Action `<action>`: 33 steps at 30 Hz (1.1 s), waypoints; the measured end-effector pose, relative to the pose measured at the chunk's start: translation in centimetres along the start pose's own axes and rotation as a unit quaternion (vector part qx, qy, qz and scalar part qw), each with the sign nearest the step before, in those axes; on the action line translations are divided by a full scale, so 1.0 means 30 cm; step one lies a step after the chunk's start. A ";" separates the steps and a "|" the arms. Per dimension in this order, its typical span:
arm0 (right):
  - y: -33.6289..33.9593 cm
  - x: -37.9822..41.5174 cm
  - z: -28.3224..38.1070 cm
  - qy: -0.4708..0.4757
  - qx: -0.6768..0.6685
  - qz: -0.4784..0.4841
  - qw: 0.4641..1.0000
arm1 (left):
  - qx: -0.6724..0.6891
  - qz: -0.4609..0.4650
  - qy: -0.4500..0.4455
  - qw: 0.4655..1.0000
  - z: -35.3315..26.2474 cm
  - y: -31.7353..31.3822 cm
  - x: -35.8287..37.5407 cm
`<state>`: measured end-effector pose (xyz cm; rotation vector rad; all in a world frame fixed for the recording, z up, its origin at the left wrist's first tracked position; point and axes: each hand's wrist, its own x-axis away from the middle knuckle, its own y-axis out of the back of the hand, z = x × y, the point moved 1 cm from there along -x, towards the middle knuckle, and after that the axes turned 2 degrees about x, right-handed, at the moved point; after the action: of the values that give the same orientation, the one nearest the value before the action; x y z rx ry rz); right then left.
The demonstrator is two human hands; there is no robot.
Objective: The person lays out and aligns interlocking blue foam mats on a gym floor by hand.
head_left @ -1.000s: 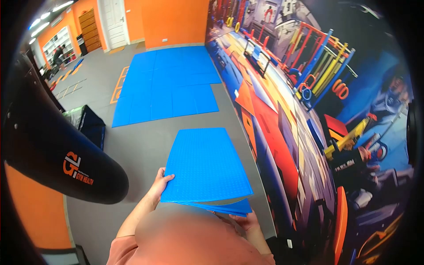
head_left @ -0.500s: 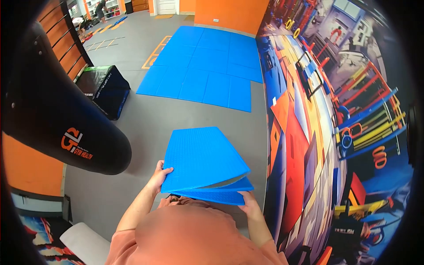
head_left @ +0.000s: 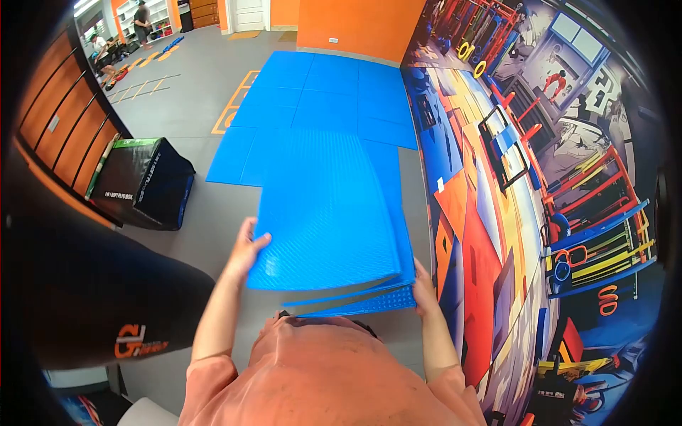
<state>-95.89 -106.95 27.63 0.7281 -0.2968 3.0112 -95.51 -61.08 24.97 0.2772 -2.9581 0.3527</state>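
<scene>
Between my hands is a small stack of blue foam mats (head_left: pixel 323 220) with a fine textured surface, held at waist height. The top mat bows slightly, and gaps show between the layers along the near edge. My left hand (head_left: pixel 249 250) grips the left edge, thumb on top and fingers hidden underneath. At the right edge, my right hand (head_left: pixel 425 290) is closed around the lower layers, its fingers partly hidden. Beyond the stack, several blue mats (head_left: pixel 327 89) lie joined flat on the grey floor, partly covered from view by the held ones.
A black punching bag (head_left: pixel 99 284) hangs close on my left. Past it stands a black plyo box (head_left: pixel 142 186). A wall with a colourful gym mural (head_left: pixel 490 213) runs along my right. Two people (head_left: pixel 142 23) are at the far left, near white shelves.
The held mats have risen and moved forward, now overlapping the floor mats in view. Both hands have come up and farther apart. The view has shifted, with the bag lower at left.
</scene>
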 end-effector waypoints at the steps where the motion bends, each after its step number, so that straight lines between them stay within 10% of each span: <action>1: -0.011 -0.041 0.038 0.047 0.061 0.007 0.997 | -0.029 -0.010 -0.028 0.999 -0.048 0.071 -0.087; 7: 0.149 -0.297 0.209 0.183 0.271 -0.181 0.928 | -0.111 0.013 -0.067 0.991 -0.448 0.439 -0.340; 17: 0.618 -0.655 0.480 0.278 0.242 -0.309 0.877 | -0.356 -0.256 -0.123 0.890 -0.499 0.678 -0.485; 23: 0.678 -0.893 0.535 0.206 0.192 -0.267 0.922 | -0.379 -0.354 -0.120 0.847 -0.478 0.738 -0.507; 26: 0.621 -1.023 0.447 0.185 0.224 -0.172 0.941 | -0.555 -0.388 -0.014 0.736 -0.409 0.705 -0.485; 33: 0.453 -1.188 0.227 0.163 0.285 -0.150 0.933 | -0.535 -0.402 0.089 0.737 -0.214 0.623 -0.471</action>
<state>-62.08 -121.02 14.93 0.2331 0.6588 2.8413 -84.72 -39.32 24.69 1.1340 -2.0422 -1.2675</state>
